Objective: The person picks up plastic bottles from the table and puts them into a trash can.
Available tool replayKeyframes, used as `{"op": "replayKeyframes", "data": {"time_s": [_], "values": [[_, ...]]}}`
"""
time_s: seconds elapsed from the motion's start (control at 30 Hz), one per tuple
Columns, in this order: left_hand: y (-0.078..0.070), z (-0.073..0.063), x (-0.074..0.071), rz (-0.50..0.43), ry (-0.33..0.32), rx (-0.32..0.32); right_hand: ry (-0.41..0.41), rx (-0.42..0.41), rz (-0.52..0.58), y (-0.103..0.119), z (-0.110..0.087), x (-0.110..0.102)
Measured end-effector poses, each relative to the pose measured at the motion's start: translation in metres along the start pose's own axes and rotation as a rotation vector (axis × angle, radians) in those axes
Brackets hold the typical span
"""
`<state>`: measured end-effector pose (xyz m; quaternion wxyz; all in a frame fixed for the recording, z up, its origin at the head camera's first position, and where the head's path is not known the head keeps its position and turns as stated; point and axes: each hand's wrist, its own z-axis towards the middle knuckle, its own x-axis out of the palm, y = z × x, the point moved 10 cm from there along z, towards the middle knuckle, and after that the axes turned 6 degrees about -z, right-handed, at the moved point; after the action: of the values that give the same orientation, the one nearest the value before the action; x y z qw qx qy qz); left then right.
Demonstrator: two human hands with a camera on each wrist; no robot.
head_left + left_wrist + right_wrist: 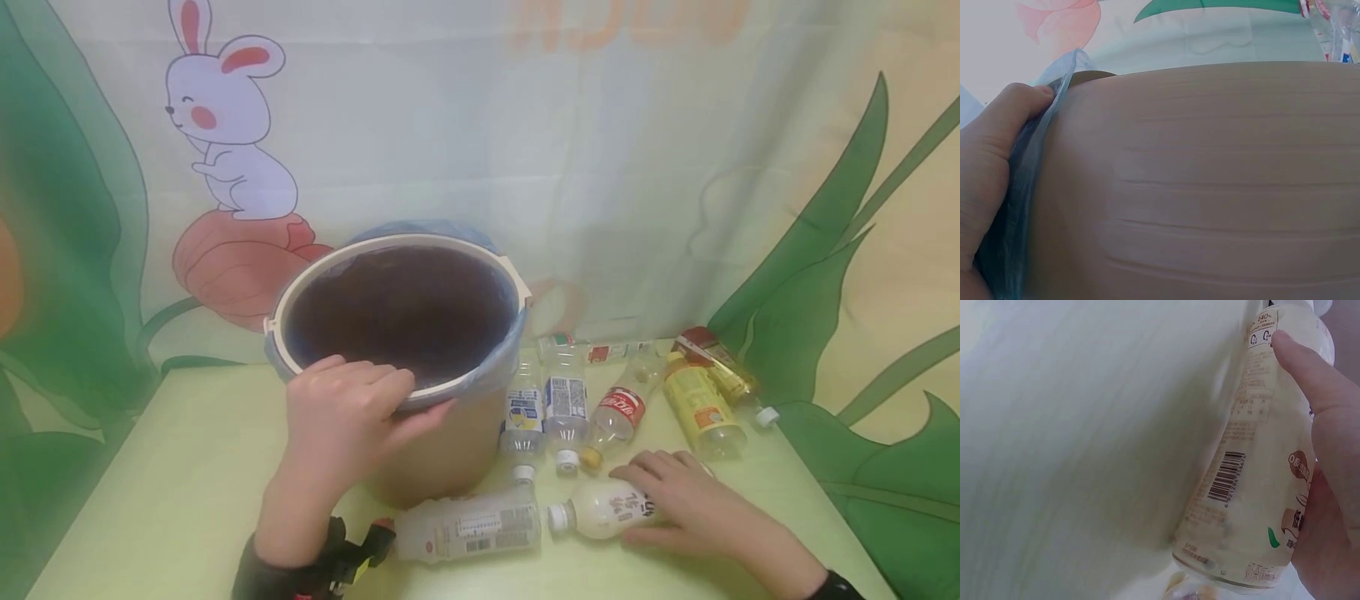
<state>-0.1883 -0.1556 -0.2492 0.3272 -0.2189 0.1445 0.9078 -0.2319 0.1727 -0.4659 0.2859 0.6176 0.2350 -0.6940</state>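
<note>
A tan bin [450, 454] lined with a blue plastic bag [498, 367] stands on the table. My left hand [341, 417] grips its near rim, the thumb outside and the fingers over the edge. In the left wrist view the thumb presses the bag [1025, 181] against the ribbed bin wall [1210, 169]. On the right, my right hand [690, 504] holds a cream-coloured bottle [603, 508] with a white cap, lying on its side. The right wrist view shows its barcode label [1229, 469], with thumb and fingers around the body.
A whitish bottle [472, 527] lies in front of the bin. Right of the bin are two clear bottles with white caps [567, 408], a red-labelled bottle [624, 407] and a yellow-labelled bottle [701, 404]. A printed curtain [600, 167] hangs behind the table.
</note>
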Motion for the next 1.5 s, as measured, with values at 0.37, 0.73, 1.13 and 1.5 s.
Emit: {"op": "replayKeyframes", "data": {"time_s": [0.37,0.73,1.13,1.5], "values": [[-0.001,0.001,0.000,0.011,0.007,0.015,0.107,0.109,0.048,-0.020,-0.010,0.003],[-0.001,0.000,0.001,0.007,-0.009,0.022,0.049,0.101,0.023,-0.032,-0.019,0.000],[0.000,0.001,0.001,-0.017,-0.013,0.006,-0.006,0.114,0.060,-0.058,-0.030,-0.003],[0.000,0.000,0.000,-0.017,-0.015,0.011,-0.028,0.212,0.205,-0.080,-0.042,-0.031]]}}
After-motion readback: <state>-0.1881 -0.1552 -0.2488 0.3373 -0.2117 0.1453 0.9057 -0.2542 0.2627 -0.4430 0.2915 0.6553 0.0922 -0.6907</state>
